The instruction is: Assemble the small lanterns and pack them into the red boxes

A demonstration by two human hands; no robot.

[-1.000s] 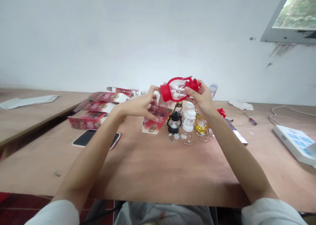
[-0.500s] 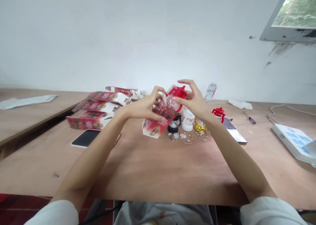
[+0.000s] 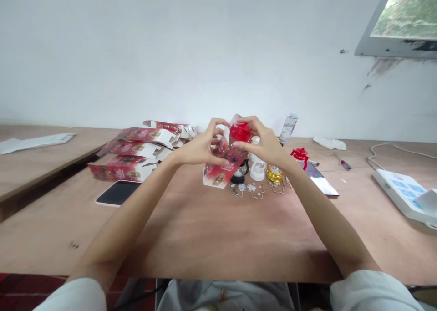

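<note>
A red printed box is tilted in the air above the table, gripped by my left hand around its sides. At its upper open end my right hand holds a red lantern, which sits partly inside the box; its lower part is hidden. Just behind and below stand a black lantern, a white lantern and a gold lantern. Thin wire frames with small pieces lie before them. Another red lantern stands to the right.
Several red boxes are piled at the left, behind a phone. A tablet, a screwdriver, a clear bottle and a white device with a cable are to the right. A gap separates the left table.
My right hand has moved left and the red lantern has gone from beside the box's opening to partly inside it. The box is a little more upright. The view has shifted slightly.
</note>
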